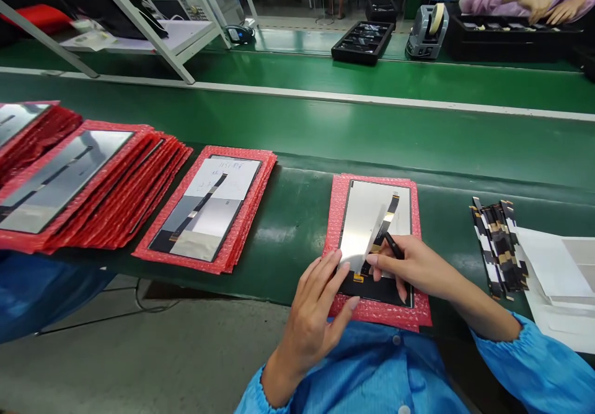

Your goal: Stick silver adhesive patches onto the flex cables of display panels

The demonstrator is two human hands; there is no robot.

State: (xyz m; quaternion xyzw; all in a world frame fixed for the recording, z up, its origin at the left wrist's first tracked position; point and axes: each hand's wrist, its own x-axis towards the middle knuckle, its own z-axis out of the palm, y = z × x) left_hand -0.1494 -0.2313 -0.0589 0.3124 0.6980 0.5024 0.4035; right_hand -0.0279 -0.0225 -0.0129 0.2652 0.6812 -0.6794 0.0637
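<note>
In front of me a flat display panel [365, 206] with a mirror-like back lies on red bubble-wrap sheets [374, 312]. A narrow black-and-gold flex cable [389, 214] runs up from the connector near the panel's dark lower end and lifts off its surface. My right hand [411, 264] pinches a slim black pen-shaped tool [394, 245] over the cable's lower part; its tip is hidden by the fingers. Fingers apart, my left hand [320, 305] rests at the panel's lower left edge and holds nothing.
Left of me lies a stack of panels [204, 206] in red bubble wrap, with larger stacks [116, 197] beyond. Loose flex cables [499, 246] and white paper sheets [558, 277] lie to the right. Across the bench are a tape dispenser [427, 33], black trays [363, 41] and another person's hands [553, 8].
</note>
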